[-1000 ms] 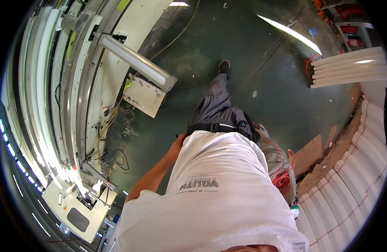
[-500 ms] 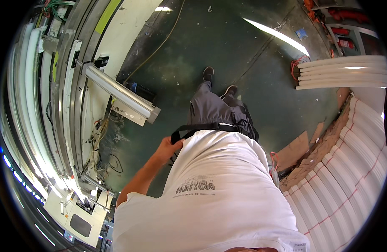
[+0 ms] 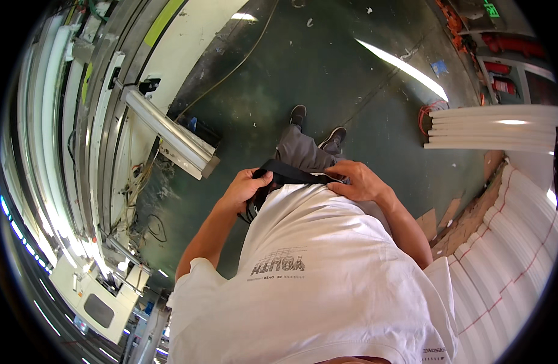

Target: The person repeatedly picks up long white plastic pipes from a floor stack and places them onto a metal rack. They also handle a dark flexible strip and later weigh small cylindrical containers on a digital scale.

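Black waist strap [image 3: 291,175]: flat, matte webbing, taut across the waist. Left hand [image 3: 245,189] fingers curled around it; right hand [image 3: 356,181] fingers pressed on its end.

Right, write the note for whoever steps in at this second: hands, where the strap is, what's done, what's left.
Left hand: closed on the left end of the black strap at the waist.
Right hand: fingers on the strap's right end, over the white shirt hem.
Strap lies across the front of the waist, above the grey trousers.
Done: both hands are on the strap.
Left: I can't see whether it is fastened; check that.
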{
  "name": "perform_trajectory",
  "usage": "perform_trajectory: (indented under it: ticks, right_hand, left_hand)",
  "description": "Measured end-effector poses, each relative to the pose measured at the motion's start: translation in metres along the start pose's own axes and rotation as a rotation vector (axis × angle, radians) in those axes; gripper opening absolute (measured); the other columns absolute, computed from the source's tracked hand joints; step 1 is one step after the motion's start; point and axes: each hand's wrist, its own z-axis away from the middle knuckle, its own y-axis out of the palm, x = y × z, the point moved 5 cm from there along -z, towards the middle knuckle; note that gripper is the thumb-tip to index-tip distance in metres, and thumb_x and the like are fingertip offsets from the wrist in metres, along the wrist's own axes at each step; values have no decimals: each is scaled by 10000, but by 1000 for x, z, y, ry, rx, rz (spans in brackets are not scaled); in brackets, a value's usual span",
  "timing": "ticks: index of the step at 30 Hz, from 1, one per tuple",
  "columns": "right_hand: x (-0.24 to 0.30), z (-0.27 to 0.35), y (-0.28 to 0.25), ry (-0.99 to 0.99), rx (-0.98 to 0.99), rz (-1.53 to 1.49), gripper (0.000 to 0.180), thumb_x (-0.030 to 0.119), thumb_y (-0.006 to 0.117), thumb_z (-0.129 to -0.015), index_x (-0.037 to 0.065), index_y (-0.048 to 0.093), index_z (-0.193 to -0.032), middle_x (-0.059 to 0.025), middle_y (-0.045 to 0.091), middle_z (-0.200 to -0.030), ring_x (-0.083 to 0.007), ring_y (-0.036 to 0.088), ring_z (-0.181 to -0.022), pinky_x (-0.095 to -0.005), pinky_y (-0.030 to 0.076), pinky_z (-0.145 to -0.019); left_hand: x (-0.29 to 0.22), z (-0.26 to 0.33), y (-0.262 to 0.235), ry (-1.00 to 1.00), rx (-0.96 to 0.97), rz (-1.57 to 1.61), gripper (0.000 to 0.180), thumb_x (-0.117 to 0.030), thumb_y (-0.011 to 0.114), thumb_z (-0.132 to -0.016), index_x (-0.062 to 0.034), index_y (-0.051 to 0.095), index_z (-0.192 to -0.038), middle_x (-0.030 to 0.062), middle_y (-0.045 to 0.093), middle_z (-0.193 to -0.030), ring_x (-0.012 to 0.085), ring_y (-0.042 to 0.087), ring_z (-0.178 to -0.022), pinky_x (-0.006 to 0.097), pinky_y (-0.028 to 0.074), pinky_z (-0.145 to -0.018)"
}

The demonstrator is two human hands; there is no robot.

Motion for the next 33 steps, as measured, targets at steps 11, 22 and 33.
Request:
perform_trajectory:
  ticks: [11, 22, 33]
  right_hand:
    - [-22, -6, -11, 78, 17, -178, 360, 195, 643, -807, -21, 631, -1095, -171, 635, -932, -263, 615, -855, -344, 479, -772]
    - [-18, 18, -27, -165, -396, 161, 167, 60, 661, -742, 10, 664, -902, -149, 633, -782, -354, 598, -720, -421, 499, -626]
    - [-5, 11, -38, -79, -473, 97, 122, 29, 642, -730, 8, 668, -846, -154, 636, -773, -354, 608, -700, -410, 497, -631]
  left_hand:
    - [-29, -18, 43, 120, -85, -114, 207, -178, 688, -859, 18, 648, -907, 49, 655, -778, 117, 583, -644, 274, 472, -612]
    - [-32, -25, 47, 99, -115, -217, 247, -188, 719, -829, 42, 641, -876, 59, 650, -748, 125, 582, -623, 286, 465, -576]
    - [-77, -1, 92, 806, -236, -1088, 463, -230, 770, -728, -12, 568, -1082, 138, 635, -907, 256, 618, -854, 361, 473, -755]
